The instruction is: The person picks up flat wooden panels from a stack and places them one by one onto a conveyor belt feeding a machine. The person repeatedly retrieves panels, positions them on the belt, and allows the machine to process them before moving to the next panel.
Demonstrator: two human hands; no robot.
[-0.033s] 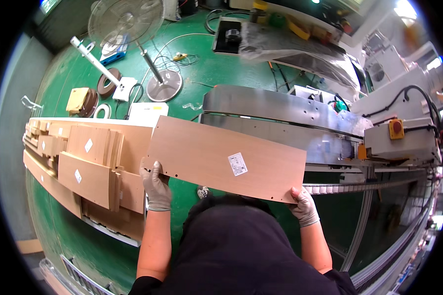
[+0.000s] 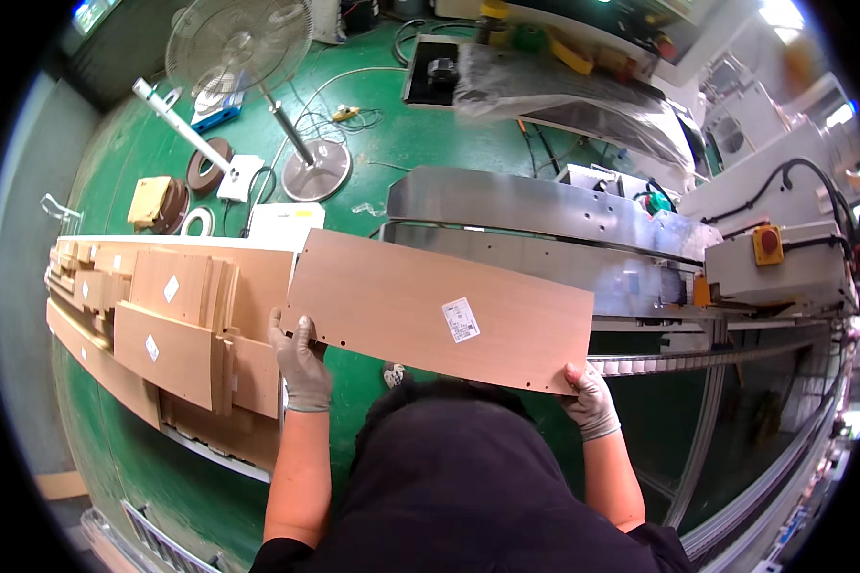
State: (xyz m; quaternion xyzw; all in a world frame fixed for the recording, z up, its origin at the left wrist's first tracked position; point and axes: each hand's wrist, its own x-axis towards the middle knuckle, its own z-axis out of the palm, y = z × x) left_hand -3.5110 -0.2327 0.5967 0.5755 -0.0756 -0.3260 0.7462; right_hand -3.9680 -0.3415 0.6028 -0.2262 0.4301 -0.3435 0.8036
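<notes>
Your gloved left hand (image 2: 301, 363) and right hand (image 2: 588, 399) each clamp a near corner of the long wooden panel (image 2: 420, 310), held level between the panel stack (image 2: 177, 315) and the conveyor (image 2: 545, 205). It looks stiff but thin (likely whippy), so keep your grips wide.

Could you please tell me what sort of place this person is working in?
Most likely a furniture-panel workshop or factory floor: gloved hands hold a brown wood panel beside a metal conveyor machine with a red stop button, and more panels are stacked on the left.
</notes>
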